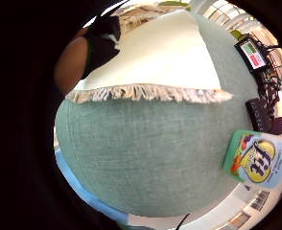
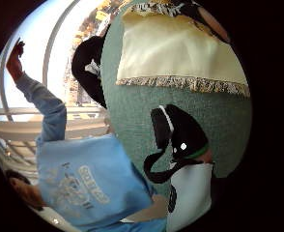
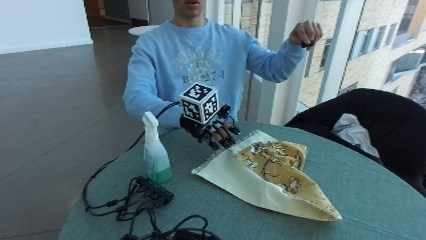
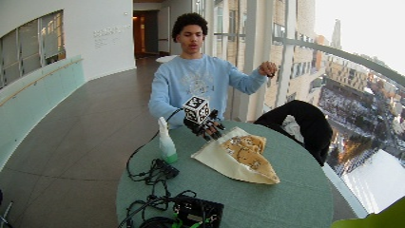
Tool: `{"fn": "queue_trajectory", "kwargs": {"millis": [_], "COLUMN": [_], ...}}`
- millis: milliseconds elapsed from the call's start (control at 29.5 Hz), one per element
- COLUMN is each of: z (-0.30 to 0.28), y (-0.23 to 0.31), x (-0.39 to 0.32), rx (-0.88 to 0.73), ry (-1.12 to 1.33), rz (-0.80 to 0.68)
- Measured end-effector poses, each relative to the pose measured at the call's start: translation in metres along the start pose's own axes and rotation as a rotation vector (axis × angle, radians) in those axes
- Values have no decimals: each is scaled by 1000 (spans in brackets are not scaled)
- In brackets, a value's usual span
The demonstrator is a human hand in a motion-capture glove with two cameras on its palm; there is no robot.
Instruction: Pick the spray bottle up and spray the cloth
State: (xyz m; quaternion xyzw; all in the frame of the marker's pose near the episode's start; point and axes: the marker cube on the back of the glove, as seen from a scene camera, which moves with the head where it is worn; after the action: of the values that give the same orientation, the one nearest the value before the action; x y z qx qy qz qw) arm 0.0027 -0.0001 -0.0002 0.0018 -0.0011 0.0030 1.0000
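The spray bottle, white with a green base, stands upright on the round green table, on the side of my gloved right hand. Its label also shows in the little finger side palm view. The hand hovers between the bottle and the near corner of the cloth, fingers extended and angled down, holding nothing. The cloth is cream with a fringed edge, and part of it is folded over to show a yellow pattern. It lies spread on the table. The person's bare left hand is raised in the air.
A black power strip and tangled cables lie near the table's edge beyond the bottle. A black device box sits further along. A dark jacket hangs over a chair beside the table. Windows stand behind the person.
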Motion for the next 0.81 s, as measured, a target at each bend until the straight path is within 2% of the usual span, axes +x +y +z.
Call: {"fn": "queue_trajectory", "kwargs": {"millis": [814], "z": [-13], "y": [3], "x": [12], "rx": [-7], "ry": [-2], "rz": [38]}}
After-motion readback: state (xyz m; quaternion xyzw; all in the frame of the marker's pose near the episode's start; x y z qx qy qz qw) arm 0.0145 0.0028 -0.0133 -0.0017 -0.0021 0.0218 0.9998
